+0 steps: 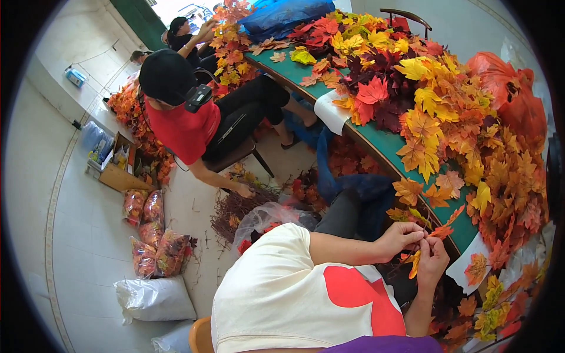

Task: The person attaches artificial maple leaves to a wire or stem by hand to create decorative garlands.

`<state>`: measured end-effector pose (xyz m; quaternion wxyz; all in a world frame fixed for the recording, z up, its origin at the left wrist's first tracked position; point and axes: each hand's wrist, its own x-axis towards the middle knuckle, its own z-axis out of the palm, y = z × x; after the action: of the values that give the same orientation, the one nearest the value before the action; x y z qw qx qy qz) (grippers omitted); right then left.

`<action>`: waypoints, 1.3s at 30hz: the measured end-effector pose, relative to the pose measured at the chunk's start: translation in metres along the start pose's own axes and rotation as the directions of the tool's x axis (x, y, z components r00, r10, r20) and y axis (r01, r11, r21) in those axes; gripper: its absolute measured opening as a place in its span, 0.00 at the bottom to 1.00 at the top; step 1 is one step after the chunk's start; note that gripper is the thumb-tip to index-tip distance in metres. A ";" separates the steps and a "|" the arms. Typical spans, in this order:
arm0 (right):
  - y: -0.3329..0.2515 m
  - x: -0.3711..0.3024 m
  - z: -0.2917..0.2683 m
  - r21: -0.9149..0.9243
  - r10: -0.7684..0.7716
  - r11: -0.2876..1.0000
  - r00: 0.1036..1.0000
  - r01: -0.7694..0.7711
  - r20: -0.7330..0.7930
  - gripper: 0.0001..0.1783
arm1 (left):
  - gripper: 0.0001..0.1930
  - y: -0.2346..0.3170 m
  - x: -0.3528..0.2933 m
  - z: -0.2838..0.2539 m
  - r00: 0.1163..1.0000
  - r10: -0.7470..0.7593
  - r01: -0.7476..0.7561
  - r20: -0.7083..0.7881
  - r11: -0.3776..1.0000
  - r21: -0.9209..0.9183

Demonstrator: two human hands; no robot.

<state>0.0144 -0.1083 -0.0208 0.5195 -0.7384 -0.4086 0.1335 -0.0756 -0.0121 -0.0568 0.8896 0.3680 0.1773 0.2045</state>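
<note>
My left hand [401,241] and my right hand [434,260] meet in front of my body, close to the table's near edge. Both are closed in a pinch on a sprig of artificial maple leaves. An orange-red leaf [448,226] of it sticks out past the fingertips, and a yellow-orange leaf [415,265] hangs below between the hands. The stem is mostly hidden by my fingers. On the green table [379,138] beside them lies a large heap of artificial maple leaves [432,100] in yellow, orange, red and dark purple.
A red plastic bag [506,88] and a blue bag [288,17] rest on the table. To the left, a person in a red shirt [182,129] sits reaching toward a bundle of brown stems [235,212]. Leaf-filled clear bags [172,252] and a white sack [156,300] stand on the floor.
</note>
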 end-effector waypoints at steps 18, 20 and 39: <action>0.017 0.039 -0.017 0.574 0.204 0.722 0.911 -0.387 0.357 0.08 | 0.07 0.032 0.023 0.010 0.971 -0.235 0.240 0.045 0.958 -0.158; 0.014 0.040 -0.015 0.605 0.186 0.707 0.921 -0.368 0.343 0.08 | 0.07 0.031 0.023 0.011 0.982 -0.185 0.187 0.031 0.977 -0.102; 0.012 0.043 -0.003 0.544 -0.010 0.807 0.916 -0.229 0.400 0.05 | 0.08 0.061 -0.026 0.013 0.879 -0.428 0.466 0.211 0.864 -0.191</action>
<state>0.0491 -0.0798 -0.0199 0.6206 -0.5264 -0.3978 0.4238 -0.1062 0.0072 0.0007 0.9613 0.2236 0.1599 -0.0188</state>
